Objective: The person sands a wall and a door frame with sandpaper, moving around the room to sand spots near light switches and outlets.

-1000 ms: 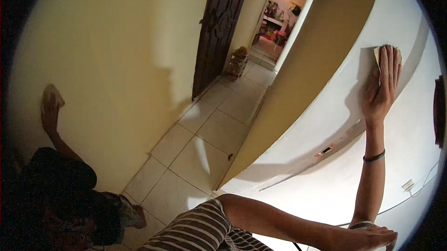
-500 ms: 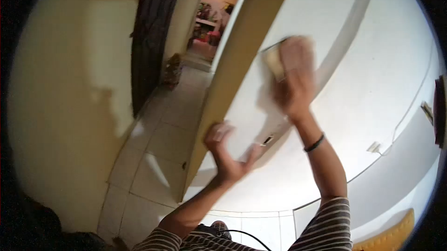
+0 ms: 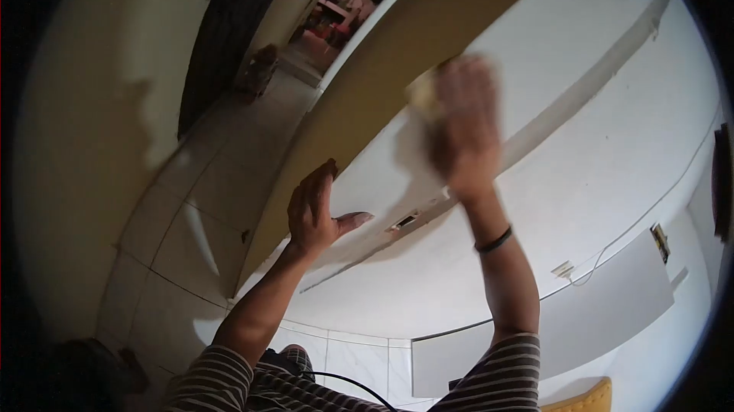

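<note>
My right hand (image 3: 468, 125) is blurred by motion against the white wall (image 3: 428, 274), its fingers over a pale yellow block (image 3: 423, 98). The block's kind is too smeared to tell, and the hand hides much of it. Lower and to the left, my left hand (image 3: 312, 209) rests at the wall's corner, by the yellow-painted end face (image 3: 367, 83). Its thumb is spread away from the fingers, with nothing held. Between the hands and below them, a small rectangular wall box (image 3: 405, 221) sits in a grey patched strip (image 3: 566, 106) crossing the wall.
A tiled passage (image 3: 206, 190) runs along the left, past a dark door (image 3: 229, 29) to a room with shelves. A white socket with a cable (image 3: 563, 270), a grey panel (image 3: 550, 320) and a yellow tufted seat (image 3: 585, 397) are at lower right. A black cord (image 3: 352, 381) crosses my body.
The view has tilted, so the wall slants more. My right hand with the block appears slightly further left; my left hand appears further left and higher, still at the corner.
</note>
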Demonstrator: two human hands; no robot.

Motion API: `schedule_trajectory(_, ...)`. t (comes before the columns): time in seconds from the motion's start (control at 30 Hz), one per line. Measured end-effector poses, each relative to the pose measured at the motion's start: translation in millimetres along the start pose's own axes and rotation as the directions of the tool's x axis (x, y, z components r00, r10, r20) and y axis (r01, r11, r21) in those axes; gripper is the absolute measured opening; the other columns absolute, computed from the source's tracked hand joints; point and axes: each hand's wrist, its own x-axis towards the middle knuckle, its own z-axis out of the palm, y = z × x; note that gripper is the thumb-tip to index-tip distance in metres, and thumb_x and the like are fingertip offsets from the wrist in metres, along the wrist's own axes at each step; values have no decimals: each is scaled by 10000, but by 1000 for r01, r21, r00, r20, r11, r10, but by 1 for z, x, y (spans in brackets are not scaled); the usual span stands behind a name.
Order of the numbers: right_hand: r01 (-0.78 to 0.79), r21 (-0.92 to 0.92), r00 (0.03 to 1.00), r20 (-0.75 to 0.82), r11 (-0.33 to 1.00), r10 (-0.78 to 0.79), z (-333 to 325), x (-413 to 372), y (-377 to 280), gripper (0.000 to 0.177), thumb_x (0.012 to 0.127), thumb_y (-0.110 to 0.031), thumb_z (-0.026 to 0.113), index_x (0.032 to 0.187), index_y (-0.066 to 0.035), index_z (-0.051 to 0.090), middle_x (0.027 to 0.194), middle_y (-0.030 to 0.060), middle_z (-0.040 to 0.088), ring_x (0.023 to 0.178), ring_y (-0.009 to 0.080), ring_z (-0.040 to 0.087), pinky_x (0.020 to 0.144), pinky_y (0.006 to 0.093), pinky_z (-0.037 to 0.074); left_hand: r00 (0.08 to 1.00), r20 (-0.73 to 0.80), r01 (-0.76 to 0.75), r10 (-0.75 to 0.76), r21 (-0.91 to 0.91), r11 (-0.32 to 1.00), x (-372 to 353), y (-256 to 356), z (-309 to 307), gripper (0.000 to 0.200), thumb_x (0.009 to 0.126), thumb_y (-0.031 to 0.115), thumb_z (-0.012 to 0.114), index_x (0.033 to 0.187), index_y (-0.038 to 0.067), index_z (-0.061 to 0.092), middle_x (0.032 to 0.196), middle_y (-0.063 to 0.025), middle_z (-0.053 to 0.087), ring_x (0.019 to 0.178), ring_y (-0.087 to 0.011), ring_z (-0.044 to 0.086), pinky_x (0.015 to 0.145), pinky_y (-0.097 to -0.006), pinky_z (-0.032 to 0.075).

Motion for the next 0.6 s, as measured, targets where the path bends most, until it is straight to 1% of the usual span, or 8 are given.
schedule_trajectory(0.07,202,131,946,232,971,-228,14,-26,-40,515,909,-144,588,1419,-70,587,1515,96,527,1456,290,430,1232,467,315,1000,-23,-6,6,6,1000,1,-2,-1,955,808,650,746,1396,-48,464,1316,-210,616,1120,-373,643,928,-470,528)
schedule_trajectory(0.17,341,219,858,325,914,-398,5,-19,-33,511,854,-171,656,1356,-76,641,1455,91,580,1416,271,483,1212,455,361,997,-67,-23,24,21,1000,-1,-2,0,924,803,657,745,1355,-39,489,1300,-196,627,1108,-364,648,920,-467,530)
schedule_trajectory(0.27,181,53,981,62,982,-184,-10,9,5,515,820,-20,624,1334,-35,646,1363,132,633,1342,335,552,1167,486,411,996,-92,-21,23,18,1000,-4,-3,5,901,802,658,746,1326,-32,503,1294,-187,634,1110,-361,646,913,-468,529)
schedule_trajectory(0.3,145,-4,989,-37,989,-145,-17,22,20,556,822,5,586,1378,-5,601,1423,164,588,1392,372,495,1192,517,359,996,-91,-17,18,14,1000,-4,-3,5,894,801,659,746,1319,-30,506,1292,-185,635,1113,-361,645,911,-469,529)
schedule_trajectory(0.33,82,-230,987,-119,970,-111,-17,25,30,592,841,-4,572,1432,13,539,1500,197,513,1446,385,423,1222,536,292,996,-87,-11,12,15,1000,-4,-2,4,891,803,658,745,1319,-29,508,1296,-184,634,1114,-361,645,911,-468,528)
schedule_trajectory(0.4,7,-144,986,-163,989,-31,-11,22,23,594,882,-10,525,1474,34,489,1566,221,432,1501,412,321,1247,542,202,997,-76,-2,4,16,1000,-4,-2,2,884,808,657,742,1319,-26,511,1302,-183,631,1118,-360,643,910,-466,527)
schedule_trajectory(0.53,176,245,913,320,953,-251,21,-36,-53,530,913,-108,596,1440,-67,565,1513,107,527,1434,295,455,1226,466,323,997,-79,-15,17,26,1000,-4,-4,4,899,810,658,737,1346,-23,501,1313,-188,623,1128,-356,638,914,-457,525)
schedule_trajectory(0.6,326,222,852,351,919,-387,15,-32,-49,520,906,-113,605,1423,-70,583,1497,86,546,1411,276,485,1210,433,357,999,-36,5,-3,38,999,-2,-2,-1,915,808,656,740,1367,-24,489,1319,-191,617,1131,-356,635,916,-454,523)
